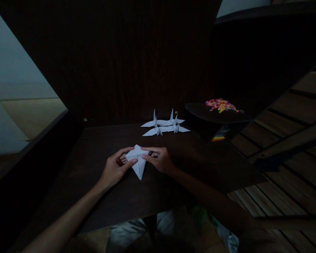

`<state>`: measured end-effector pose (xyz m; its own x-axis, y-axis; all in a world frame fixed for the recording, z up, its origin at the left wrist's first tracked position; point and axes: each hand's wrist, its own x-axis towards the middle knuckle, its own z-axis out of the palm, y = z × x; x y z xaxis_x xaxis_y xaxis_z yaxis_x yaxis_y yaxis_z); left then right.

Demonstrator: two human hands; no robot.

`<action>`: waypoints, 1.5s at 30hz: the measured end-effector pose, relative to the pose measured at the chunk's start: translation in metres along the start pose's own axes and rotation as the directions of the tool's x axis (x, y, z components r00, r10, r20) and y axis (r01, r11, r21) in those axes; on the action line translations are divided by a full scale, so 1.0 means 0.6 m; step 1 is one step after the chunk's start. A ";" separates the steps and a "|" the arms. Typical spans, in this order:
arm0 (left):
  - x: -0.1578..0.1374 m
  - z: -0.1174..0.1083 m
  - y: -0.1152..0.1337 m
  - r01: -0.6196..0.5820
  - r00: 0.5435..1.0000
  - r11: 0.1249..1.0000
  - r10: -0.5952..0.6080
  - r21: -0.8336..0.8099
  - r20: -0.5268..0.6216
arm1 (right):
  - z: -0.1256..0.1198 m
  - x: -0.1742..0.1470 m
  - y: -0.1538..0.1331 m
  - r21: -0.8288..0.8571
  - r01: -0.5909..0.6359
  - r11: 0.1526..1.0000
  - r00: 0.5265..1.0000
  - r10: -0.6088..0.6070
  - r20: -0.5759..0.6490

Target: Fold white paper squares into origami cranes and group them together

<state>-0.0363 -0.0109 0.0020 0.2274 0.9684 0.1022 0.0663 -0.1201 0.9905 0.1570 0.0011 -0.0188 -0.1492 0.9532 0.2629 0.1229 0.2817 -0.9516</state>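
Note:
A sheet of white paper folded into a kite shape (139,164) is held just above the dark tabletop, its long point toward me and a crease down its middle. My left hand (117,165) grips its left side, thumb on top and fingers behind. On the right edge, my right hand (159,159) pinches the same paper between thumb and fingers. Beyond it stand several white paper cranes (158,130) close together in two rows, with pointed wings and upright tips.
The dark wooden table (105,200) has a tall back panel (121,63) and a raised left side (28,147). A rounded shelf (200,114) at the right carries a heap of small colourful pieces (221,104). Wooden slats (284,189) lie farther right.

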 end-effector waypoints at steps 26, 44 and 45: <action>-0.002 -0.018 0.009 -0.027 0.997 0.963 0.006 0.269 0.077 | -0.007 -0.002 -0.009 -0.237 0.274 0.932 0.961 -0.278 0.019; 0.004 -0.011 0.013 -0.006 0.992 0.984 0.028 0.180 -0.120 | 0.000 0.018 0.008 0.318 -0.110 0.942 0.994 0.105 0.031; 0.005 -0.011 0.013 -0.006 0.992 0.984 0.028 0.179 -0.121 | 0.000 0.018 0.007 0.335 -0.115 0.935 0.993 0.109 0.037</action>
<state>-0.0416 -0.0077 0.0104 0.1095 0.9840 0.1405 0.2378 -0.1631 0.9575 0.1560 0.0125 -0.0203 -0.1707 0.9736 0.1515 -0.1966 0.1170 -0.9735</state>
